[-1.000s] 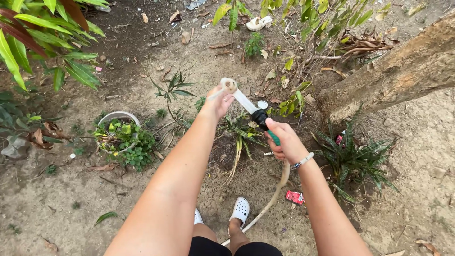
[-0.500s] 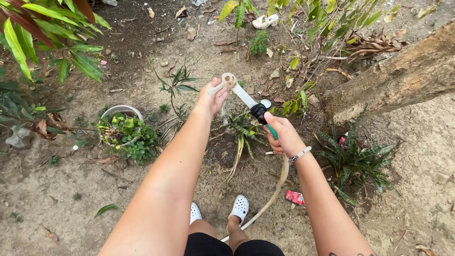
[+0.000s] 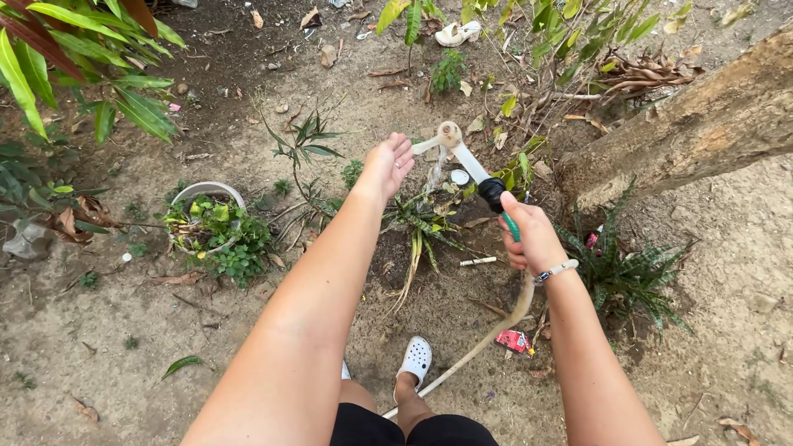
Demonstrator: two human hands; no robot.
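Note:
My right hand (image 3: 529,238) grips the green handle of a hose sprayer (image 3: 472,165), whose white wand points up and left to a beige round head. A pale hose (image 3: 487,334) trails from the handle down past my white shoe (image 3: 415,358). My left hand (image 3: 385,163) is stretched out just left of the sprayer head, fingers apart, touching nothing that I can see. Water runs down from the head onto a small striped-leaf plant (image 3: 417,223) in the soil below.
A white pot with green plants (image 3: 208,225) sits to the left. A thick tree trunk (image 3: 702,124) leans at the right, with a spiky dark plant (image 3: 628,272) at its foot. A red wrapper (image 3: 514,340) lies on the dirt. Long green leaves (image 3: 74,58) overhang the top left.
My left hand has come off the sprayer head and drawn back slightly to the left. The right hand keeps its hold on the handle.

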